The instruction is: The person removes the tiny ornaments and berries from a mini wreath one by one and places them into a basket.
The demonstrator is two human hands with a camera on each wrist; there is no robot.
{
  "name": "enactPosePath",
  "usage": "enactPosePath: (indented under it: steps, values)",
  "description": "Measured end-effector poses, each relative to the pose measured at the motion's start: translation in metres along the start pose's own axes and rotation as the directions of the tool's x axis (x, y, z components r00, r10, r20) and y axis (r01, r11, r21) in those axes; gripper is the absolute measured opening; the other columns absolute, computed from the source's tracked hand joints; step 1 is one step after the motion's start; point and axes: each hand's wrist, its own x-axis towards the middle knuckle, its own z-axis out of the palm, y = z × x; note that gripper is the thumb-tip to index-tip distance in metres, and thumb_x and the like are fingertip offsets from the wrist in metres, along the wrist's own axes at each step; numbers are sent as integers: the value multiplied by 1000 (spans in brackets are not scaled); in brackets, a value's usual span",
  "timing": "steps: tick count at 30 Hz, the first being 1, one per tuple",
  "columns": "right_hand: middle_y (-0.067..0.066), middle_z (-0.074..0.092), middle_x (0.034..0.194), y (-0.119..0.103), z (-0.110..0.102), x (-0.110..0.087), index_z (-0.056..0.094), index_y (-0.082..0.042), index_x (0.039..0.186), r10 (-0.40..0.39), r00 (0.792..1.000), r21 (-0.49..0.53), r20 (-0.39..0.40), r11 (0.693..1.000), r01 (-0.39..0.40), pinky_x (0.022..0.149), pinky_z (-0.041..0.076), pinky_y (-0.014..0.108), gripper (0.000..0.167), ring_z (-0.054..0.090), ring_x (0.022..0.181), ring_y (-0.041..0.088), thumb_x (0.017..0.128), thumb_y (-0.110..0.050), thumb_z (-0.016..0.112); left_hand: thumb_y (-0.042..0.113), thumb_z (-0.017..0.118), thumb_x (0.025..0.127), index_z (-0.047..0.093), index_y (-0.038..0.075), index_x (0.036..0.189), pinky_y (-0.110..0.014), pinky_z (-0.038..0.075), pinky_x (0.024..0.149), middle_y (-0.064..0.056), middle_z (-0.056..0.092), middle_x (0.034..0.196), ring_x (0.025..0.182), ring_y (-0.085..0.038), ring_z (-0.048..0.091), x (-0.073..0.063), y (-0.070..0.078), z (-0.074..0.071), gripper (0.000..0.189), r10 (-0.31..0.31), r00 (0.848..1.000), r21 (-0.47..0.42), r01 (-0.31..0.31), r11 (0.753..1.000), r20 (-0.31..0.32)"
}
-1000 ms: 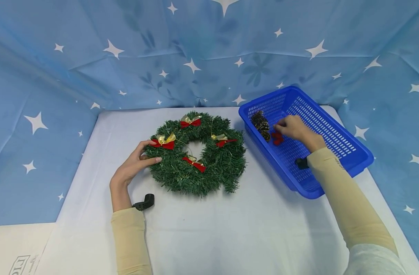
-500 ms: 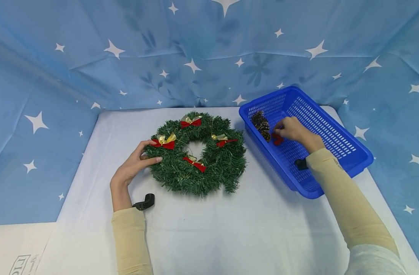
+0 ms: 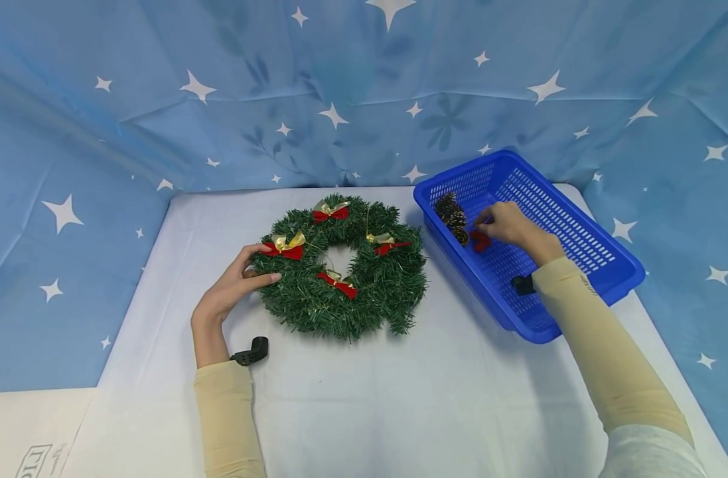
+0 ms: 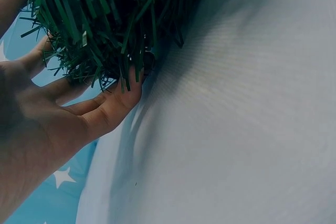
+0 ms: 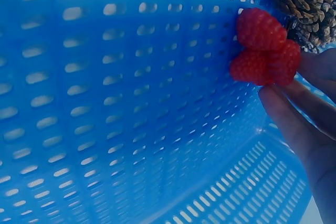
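Observation:
A round green wreath (image 3: 340, 312) of tinsel-like needles lies on the table, with several red bows (image 3: 338, 285) and gold ribbon on it. My left hand (image 3: 229, 285) grips the wreath's left edge, thumb on the near side and fingers by the left bow. In the left wrist view, fingers (image 4: 107, 108) curl in under the needles. Inside the blue basket (image 3: 489, 292), my right hand (image 3: 509, 224) pinches a cluster of red raspberries (image 5: 260, 30). Thumb and fingers meet the cluster at its base in the right wrist view.
Brown pine cones (image 3: 452, 211) lie at the basket's left end, right beside the raspberries. The basket stands at the right of the white-covered table (image 3: 364, 411). A blue star-patterned cloth (image 3: 364, 86) hangs behind and at both sides.
The red raspberries sit slightly differently under my right fingertips, which have shifted only a little. My left hand and the wreath stay in place.

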Motion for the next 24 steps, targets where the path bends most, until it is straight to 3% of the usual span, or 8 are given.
enactPosePath:
  steps: [7,16,24]
  values:
    - [26,75,102,-1,-1,-3,76,7,108,-8,1000,-1,4,1000,8,75,55,47,22,68,88,35,96,-7,64,34,76,94,34,24,153,-49,36,97,-6,20,166,124,-35,47,-1,0,0,72,4,1000,3,-4,1000,-2]
    - [28,74,106,-6,-5,-6,75,8,108,-33,999,8,0,999,33,81,57,52,20,70,94,42,94,-1,64,34,76,95,35,23,152,-49,37,101,-3,10,171,137,-38,44,-2,-1,0,71,14,1000,-6,-14,1000,-5]
    - [28,74,108,-16,-8,-9,75,7,112,-55,998,30,-28,998,56,83,59,51,22,71,95,41,94,0,64,37,77,94,35,25,153,-53,36,105,-3,15,169,136,-38,45,-4,2,-1,73,10,1000,21,-10,1000,-7]
